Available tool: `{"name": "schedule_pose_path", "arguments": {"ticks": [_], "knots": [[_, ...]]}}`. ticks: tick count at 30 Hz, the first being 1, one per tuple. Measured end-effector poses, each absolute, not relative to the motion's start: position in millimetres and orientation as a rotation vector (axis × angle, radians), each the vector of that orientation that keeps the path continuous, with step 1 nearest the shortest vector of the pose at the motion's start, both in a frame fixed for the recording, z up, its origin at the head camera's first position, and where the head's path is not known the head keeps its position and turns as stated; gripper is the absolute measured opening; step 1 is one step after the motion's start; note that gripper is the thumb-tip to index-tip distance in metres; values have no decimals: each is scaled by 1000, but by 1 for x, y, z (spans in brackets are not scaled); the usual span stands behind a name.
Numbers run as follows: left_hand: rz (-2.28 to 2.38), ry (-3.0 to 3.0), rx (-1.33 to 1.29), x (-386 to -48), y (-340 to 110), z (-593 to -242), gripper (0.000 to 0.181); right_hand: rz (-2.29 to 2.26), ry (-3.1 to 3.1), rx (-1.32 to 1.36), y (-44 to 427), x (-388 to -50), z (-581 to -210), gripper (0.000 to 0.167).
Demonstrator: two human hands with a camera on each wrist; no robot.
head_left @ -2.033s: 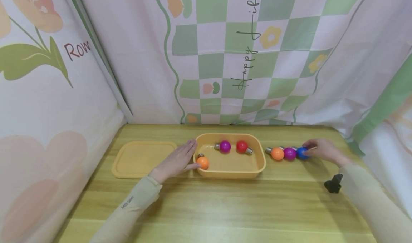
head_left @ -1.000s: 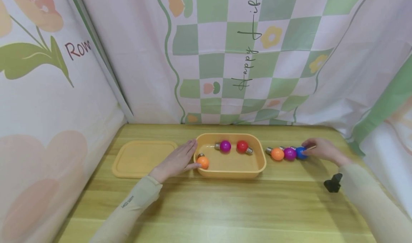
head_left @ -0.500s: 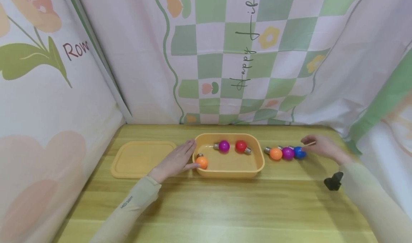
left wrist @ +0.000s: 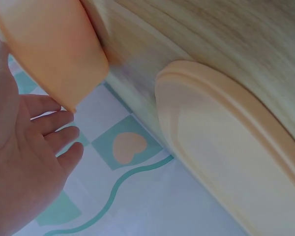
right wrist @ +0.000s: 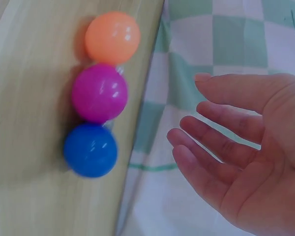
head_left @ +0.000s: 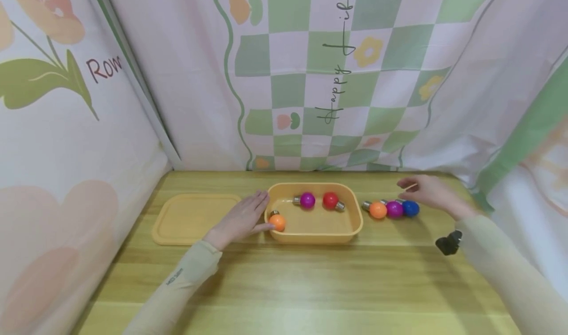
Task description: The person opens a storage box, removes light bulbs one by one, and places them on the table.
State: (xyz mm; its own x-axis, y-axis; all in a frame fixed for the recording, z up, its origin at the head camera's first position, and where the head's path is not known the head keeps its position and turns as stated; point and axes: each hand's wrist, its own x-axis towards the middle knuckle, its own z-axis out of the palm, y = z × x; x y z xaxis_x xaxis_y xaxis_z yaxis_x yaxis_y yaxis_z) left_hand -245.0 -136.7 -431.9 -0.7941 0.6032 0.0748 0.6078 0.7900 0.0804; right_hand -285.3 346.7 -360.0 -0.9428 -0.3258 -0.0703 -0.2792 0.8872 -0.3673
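My left hand [head_left: 239, 220] rests on the left end of a yellow-orange plastic box [head_left: 317, 238], its fingers straight along the rim. Inside the box lie an orange bulb [head_left: 277, 222], a purple bulb [head_left: 307, 200] and a red bulb [head_left: 330, 201]. To the right of the box another orange bulb [head_left: 378, 210], a second purple bulb [head_left: 394, 209] and a blue bulb [head_left: 410, 208] lie in a row on the table. My right hand [head_left: 428, 191] hovers above and behind the blue bulb; in the right wrist view its fingers are relaxed and hold nothing.
A flat yellow-orange lid [head_left: 195, 219] lies on the wooden table [head_left: 284, 285], left of the box. Printed curtains [head_left: 293, 88] hang along the table's back and sides. A small black object [head_left: 449, 243] is at the right sleeve's cuff.
My right hand has come away from the blue bulb, rising and moving left to hang behind the row. The left hand stays at the box's end.
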Motion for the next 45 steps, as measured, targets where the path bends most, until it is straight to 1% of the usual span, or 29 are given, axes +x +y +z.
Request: {"name": "schedule_pose_path", "arguments": {"ticks": [17, 29, 33, 36, 45], "knots": [[-204, -2894, -1003, -242, -140, -426, 85, -662, 2877, -729, 271, -288, -348, 35], [-160, -2881, -1019, -244, -142, -430, 85, -715, 2788, -892, 226, -304, -360, 30], [-146, -2860, -1025, -245, -142, -431, 85, -707, 2777, -906, 217, -308, -367, 28], [-149, -2847, -1029, -246, -143, -432, 85, -670, 2782, -866, 212, -310, -371, 26], [-164, -2850, -1028, -246, -143, -432, 85, -509, 2814, -853, 197, -317, -382, 25]]}}
